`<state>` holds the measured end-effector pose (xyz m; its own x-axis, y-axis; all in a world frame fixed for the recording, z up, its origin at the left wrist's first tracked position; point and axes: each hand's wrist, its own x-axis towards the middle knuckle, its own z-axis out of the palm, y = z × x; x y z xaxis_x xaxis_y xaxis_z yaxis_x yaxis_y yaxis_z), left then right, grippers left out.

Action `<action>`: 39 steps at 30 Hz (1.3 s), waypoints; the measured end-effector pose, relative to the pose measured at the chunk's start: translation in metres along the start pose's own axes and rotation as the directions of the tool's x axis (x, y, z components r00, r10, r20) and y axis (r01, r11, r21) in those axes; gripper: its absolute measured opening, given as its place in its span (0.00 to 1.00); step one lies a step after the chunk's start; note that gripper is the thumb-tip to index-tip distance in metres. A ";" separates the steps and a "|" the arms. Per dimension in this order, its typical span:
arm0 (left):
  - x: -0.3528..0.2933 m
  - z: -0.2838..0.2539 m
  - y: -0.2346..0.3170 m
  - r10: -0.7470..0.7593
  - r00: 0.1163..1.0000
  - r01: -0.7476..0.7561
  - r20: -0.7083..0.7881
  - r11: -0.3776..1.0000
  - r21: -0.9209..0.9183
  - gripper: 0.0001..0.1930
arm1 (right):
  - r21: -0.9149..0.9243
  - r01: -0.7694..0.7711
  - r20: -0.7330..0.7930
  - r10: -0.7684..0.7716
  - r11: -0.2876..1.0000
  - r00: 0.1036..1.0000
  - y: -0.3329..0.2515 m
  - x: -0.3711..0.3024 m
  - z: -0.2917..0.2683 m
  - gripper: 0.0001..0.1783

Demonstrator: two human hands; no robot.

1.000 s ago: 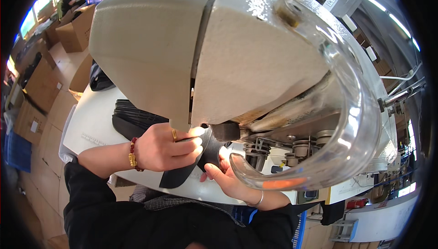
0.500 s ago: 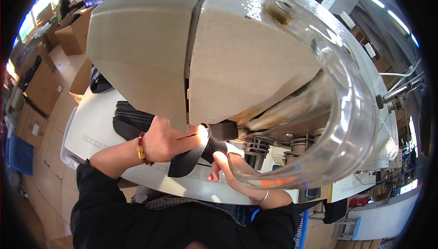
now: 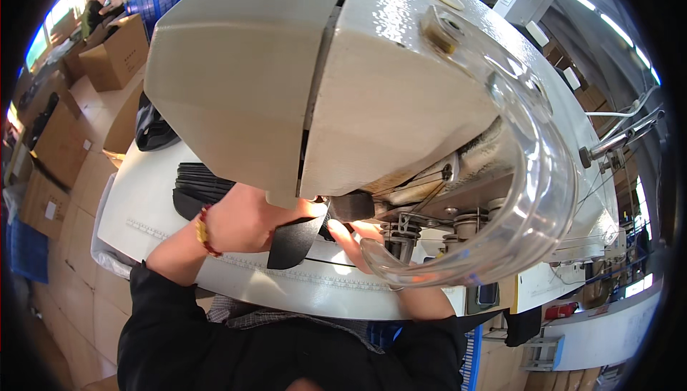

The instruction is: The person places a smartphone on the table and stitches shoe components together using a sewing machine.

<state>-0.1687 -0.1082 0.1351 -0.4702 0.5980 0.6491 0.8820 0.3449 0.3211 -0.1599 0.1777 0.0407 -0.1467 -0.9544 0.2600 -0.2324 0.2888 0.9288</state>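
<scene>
My left hand (image 3: 247,220) is closed on a flat black leather-like piece (image 3: 296,242) with a rounded lower corner, beneath the head of a cream-coloured sewing machine (image 3: 236,83). The machine's head hides the fingertips. Right of the piece, my right hand (image 3: 351,242) has its fingers stretched out and apart, the tips close beside the piece's edge. A clear curved guard (image 3: 551,176) covers part of this hand. Beside my left wrist lies a fanned stack of similar black pieces (image 3: 197,189) on the white table (image 3: 154,208).
A printed ruler strip (image 3: 286,276) runs along the table's near edge. A black bundle (image 3: 154,129) lies at the far left. Cardboard boxes (image 3: 114,54) stand on the floor, with blue crates (image 3: 161,4) behind and a seated person (image 3: 94,11) nearby. A phone-like device (image 3: 487,294) lies at right.
My right hand has moved up and in toward the machine, its fingers straightening. The black piece has turned slightly and shifted up under my left hand. The whole view has tilted a little.
</scene>
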 end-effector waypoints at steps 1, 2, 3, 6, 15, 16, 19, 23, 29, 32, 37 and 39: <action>-0.004 -0.003 -0.003 -0.014 1.000 0.015 0.025 0.997 -0.074 0.13 | 0.444 -0.152 -0.061 0.199 0.883 0.978 0.009 0.004 0.001 0.21; -0.007 -0.003 -0.007 -0.050 0.999 0.052 0.016 0.985 -0.166 0.14 | 0.699 -0.155 -0.131 0.337 0.698 0.932 0.017 0.006 0.002 0.23; -0.010 -0.002 -0.012 -0.085 0.996 0.086 0.014 0.962 -0.258 0.15 | 0.735 -0.123 -0.179 0.365 0.667 0.914 0.022 0.011 0.003 0.22; -0.013 0.011 -0.025 0.043 0.991 -0.076 -0.123 0.957 -0.279 0.13 | 0.738 -0.075 -0.161 0.284 0.670 0.945 0.025 0.010 -0.002 0.23; -0.013 0.026 -0.033 0.178 0.944 -0.243 -0.278 0.945 -0.220 0.11 | 0.851 -0.298 0.016 0.546 0.432 0.837 -0.014 0.011 0.007 0.15; -0.012 0.026 -0.033 0.189 0.942 -0.246 -0.278 0.951 -0.186 0.11 | 0.853 -0.309 0.018 0.568 0.420 0.823 -0.012 0.012 0.007 0.14; -0.010 0.029 -0.035 0.211 0.934 -0.247 -0.288 0.964 -0.094 0.11 | 0.915 -0.310 0.122 0.554 0.259 0.824 0.002 0.012 0.000 0.12; -0.019 0.034 -0.043 0.199 0.959 -0.188 -0.202 0.979 0.075 0.09 | 0.935 -0.315 0.206 0.474 0.163 0.856 0.029 0.009 -0.009 0.10; -0.035 0.045 -0.066 0.182 0.971 -0.173 -0.156 0.982 0.071 0.10 | 0.750 -0.363 0.099 0.449 0.553 0.888 0.026 0.008 -0.016 0.08; -0.031 0.047 -0.067 0.162 0.974 -0.160 -0.157 0.987 0.022 0.12 | -0.032 -0.036 -0.010 0.036 0.999 0.999 0.013 0.003 -0.020 0.11; -0.017 0.026 -0.038 0.192 0.944 -0.187 -0.269 0.981 0.044 0.19 | 0.383 -0.054 0.272 -0.057 0.922 0.961 0.006 0.004 -0.022 0.13; -0.021 0.006 -0.019 0.174 0.970 -0.151 -0.173 0.979 0.140 0.19 | 0.499 -0.069 0.217 -0.048 0.864 0.975 0.012 0.007 -0.022 0.21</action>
<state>-0.1756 -0.1229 0.1119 -0.2969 0.5149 0.8042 0.9294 0.3490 0.1197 -0.1429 0.1727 0.0597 -0.3408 -0.9278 0.1516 -0.6701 0.3529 0.6530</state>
